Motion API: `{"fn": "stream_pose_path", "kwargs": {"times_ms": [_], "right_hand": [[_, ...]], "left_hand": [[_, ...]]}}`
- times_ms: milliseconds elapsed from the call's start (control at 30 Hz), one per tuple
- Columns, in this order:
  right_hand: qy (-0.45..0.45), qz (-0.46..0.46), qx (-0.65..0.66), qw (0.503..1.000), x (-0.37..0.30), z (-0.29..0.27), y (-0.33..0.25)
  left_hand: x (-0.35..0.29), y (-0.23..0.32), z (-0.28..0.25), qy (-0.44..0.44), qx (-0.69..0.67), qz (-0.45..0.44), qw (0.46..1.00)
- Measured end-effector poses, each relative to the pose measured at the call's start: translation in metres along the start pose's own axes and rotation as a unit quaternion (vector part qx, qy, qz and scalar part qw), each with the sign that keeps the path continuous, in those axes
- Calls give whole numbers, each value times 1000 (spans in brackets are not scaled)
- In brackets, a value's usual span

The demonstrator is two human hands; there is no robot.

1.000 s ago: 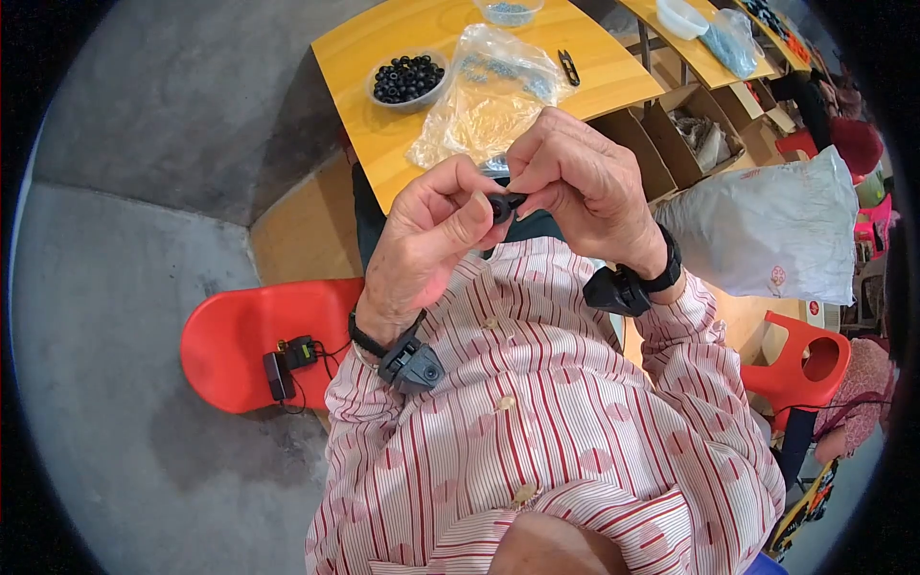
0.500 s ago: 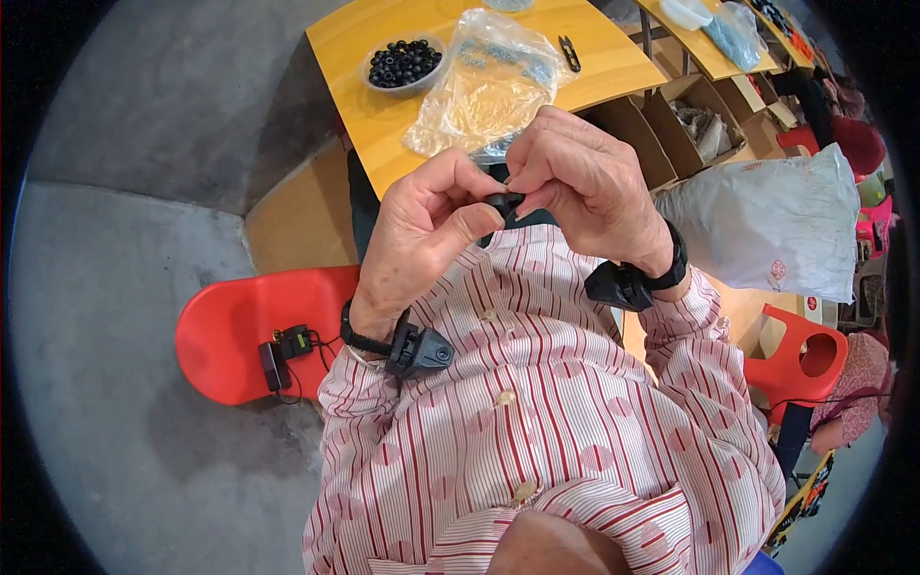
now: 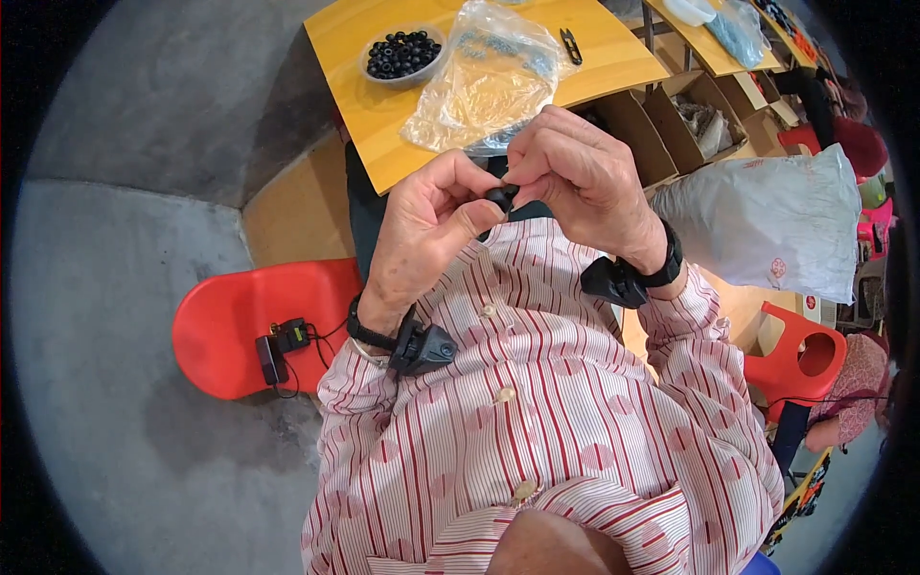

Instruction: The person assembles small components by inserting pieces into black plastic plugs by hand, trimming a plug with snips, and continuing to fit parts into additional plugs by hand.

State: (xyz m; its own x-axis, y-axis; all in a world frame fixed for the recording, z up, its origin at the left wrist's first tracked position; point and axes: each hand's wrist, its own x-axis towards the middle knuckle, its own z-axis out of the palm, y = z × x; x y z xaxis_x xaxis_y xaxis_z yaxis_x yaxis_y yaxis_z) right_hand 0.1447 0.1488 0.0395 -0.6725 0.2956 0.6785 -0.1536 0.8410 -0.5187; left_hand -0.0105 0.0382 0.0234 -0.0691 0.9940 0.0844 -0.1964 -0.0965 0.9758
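Above my lap, close to the table's near edge, both hands meet fingertip to fingertip. Between thumb and fingers my left hand (image 3: 419, 230) pinches a small black round bead-like piece (image 3: 496, 197). My right hand (image 3: 589, 187) is closed in a pinch against the right side of that piece; a small dark bit shows at its fingertips, too small to name. Similar black round pieces (image 3: 402, 53) fill a clear plastic bowl (image 3: 401, 83) on the yellow table (image 3: 345, 77). Beside the bowl lies a clear plastic bag (image 3: 470, 110) with small bluish parts inside.
Black thread snips (image 3: 570, 46) lie on the table's right side. Open cardboard boxes (image 3: 704, 110) and a big white sack (image 3: 767, 216) stand at my right. On a red stool (image 3: 220, 331) at my left sit black devices with cables. Another person's patterned sleeve (image 3: 853, 383) shows far right.
The black piece has turned slightly between my fingertips and shows more of its rounded side. Both hands stay nearly in place, still together.
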Motion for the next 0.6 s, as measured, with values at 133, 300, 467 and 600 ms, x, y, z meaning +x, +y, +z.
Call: {"fn": "stream_pose_path", "kwargs": {"times_ms": [133, 300, 467, 600], "right_hand": [[10, 10, 18, 1000, -5, 4, 4], [-4, -3, -1, 1000, -4, 5, 6], [-4, -39, -20, 999, -5, 3, 4], [3, -49, -35, 998, -2, 7, 2]], "left_hand": [[-2, -4, -2, 3, 0, -8, 1000], [-3, -5, -2, 17, 23, -11, 1000], [-3, -7, -5, -4, -5, -42, 999], [-3, -6, -3, -3, -45, -51, 998]]}}
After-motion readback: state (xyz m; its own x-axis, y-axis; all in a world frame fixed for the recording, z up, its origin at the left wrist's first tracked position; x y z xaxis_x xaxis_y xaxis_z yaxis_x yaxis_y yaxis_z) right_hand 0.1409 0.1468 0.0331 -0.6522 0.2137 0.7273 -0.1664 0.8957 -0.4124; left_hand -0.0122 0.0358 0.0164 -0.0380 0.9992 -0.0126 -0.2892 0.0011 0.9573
